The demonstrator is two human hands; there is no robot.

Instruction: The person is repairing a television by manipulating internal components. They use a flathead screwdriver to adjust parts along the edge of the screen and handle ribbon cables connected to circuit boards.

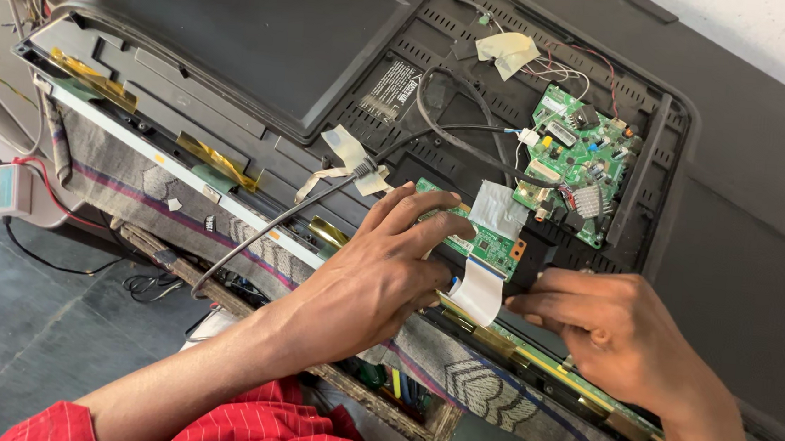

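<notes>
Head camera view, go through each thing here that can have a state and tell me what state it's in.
Television back panel: lying flat, inside exposed.
Small green board: pressed down under the left hand.
White ribbon cable: bent, one end at the small board, pinched by the right hand.
Large green board: mounted in the panel, wires attached.
Black cable: looped across the panel, held with tape.
Beige tape piece: crumpled, stuck on.

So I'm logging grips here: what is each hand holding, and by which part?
Right hand pinches the white flat ribbon cable at its side edge. Left hand presses fingers on the small green circuit board, holding nothing.
</notes>
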